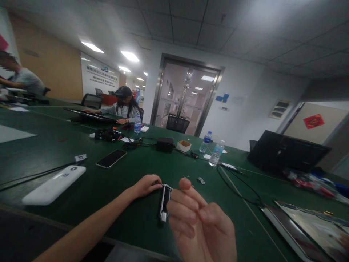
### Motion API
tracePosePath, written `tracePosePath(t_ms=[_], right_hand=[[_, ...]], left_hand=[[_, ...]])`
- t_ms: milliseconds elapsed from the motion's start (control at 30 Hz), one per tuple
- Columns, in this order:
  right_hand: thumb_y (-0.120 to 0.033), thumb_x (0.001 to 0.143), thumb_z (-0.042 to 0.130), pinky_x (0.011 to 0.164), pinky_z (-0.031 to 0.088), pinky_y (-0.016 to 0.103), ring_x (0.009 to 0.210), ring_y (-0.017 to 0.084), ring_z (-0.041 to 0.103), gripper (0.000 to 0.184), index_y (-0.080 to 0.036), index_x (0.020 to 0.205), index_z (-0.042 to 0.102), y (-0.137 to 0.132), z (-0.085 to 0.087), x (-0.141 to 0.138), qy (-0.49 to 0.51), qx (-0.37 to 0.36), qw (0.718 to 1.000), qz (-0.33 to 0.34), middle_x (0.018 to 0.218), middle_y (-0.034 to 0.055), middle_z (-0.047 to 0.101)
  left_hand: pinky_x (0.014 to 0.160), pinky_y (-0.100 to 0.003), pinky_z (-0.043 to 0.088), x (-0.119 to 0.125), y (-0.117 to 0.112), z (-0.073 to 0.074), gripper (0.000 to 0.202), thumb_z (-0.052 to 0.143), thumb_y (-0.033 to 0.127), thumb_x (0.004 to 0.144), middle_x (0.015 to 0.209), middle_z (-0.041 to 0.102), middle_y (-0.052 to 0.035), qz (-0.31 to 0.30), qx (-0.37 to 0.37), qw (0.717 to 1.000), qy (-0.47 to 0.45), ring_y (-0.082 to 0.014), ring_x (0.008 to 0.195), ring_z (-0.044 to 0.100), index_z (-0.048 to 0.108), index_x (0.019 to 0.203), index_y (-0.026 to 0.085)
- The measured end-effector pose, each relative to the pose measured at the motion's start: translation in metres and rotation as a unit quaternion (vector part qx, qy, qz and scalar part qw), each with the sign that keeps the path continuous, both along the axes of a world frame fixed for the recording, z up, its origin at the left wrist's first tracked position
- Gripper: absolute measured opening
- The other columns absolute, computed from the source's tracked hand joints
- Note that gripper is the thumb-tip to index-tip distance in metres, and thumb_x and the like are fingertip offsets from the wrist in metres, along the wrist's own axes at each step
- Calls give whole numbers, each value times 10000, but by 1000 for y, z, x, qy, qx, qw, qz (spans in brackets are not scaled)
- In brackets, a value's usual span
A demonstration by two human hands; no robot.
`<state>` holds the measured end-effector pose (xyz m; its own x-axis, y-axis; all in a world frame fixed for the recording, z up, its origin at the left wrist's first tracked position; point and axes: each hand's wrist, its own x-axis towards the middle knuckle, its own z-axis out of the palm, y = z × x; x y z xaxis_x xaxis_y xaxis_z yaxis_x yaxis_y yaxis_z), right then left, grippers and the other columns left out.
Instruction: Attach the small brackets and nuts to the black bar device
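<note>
My left hand (146,185) rests on the green table (131,203) with its fingers curled against the far end of a small black and silver device (164,201) lying flat there. My right hand (200,222) is raised close to the camera, palm up, fingers loosely bent, thumb up, and nothing shows in it. Two tiny metal parts (201,180) lie just beyond the device.
A white power bank (54,184) and a black phone (111,158) lie to the left with cables. Water bottles (216,153), a small box (183,146) and a black laptop (286,153) stand farther back. A tablet (313,225) lies at right. Two people sit at the far left.
</note>
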<state>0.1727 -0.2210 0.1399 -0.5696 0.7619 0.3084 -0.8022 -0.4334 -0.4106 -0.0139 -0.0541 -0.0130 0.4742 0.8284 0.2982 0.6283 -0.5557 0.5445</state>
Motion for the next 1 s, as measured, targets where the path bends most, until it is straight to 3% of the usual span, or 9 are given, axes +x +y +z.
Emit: tracePosePath(t_ms=[133, 367, 700, 1000], right_hand=[[-132, 560, 593, 430, 247, 109, 507, 50, 194, 356, -179, 913, 604, -5, -25, -11, 28, -4, 1000, 1, 632, -65, 276], [-133, 562, 636, 426, 227, 127, 515, 56, 203, 395, -185, 953, 640, -12, -42, -17, 12, -23, 1000, -2, 639, -60, 278], [-163, 622, 674, 417, 246, 123, 502, 51, 234, 334, -242, 944, 635, -18, -49, -20, 23, 3, 999, 32, 654, -59, 279], [-217, 608, 713, 390, 243, 135, 464, 56, 225, 322, -258, 848, 504, -20, -52, -23, -20, 33, 999, -15, 622, -75, 274]], left_hand=[[671, -254, 415, 1, -1, 2, 211, 512, 353, 886, 842, 630, -12, 6, 16, 1000, 11, -168, 766, 575, 635, 920, 185], [673, -235, 424, 2, 0, 3, 223, 510, 363, 905, 845, 633, -16, 2, 28, 999, 35, -149, 741, 579, 631, 930, 178], [693, -236, 428, 2, -1, 4, 195, 541, 333, 895, 856, 644, -27, 8, 23, 999, 38, -160, 776, 594, 640, 925, 168], [680, -229, 427, 1, 1, 2, 201, 545, 335, 899, 861, 640, -30, 3, 17, 999, 36, -154, 768, 587, 643, 943, 165]])
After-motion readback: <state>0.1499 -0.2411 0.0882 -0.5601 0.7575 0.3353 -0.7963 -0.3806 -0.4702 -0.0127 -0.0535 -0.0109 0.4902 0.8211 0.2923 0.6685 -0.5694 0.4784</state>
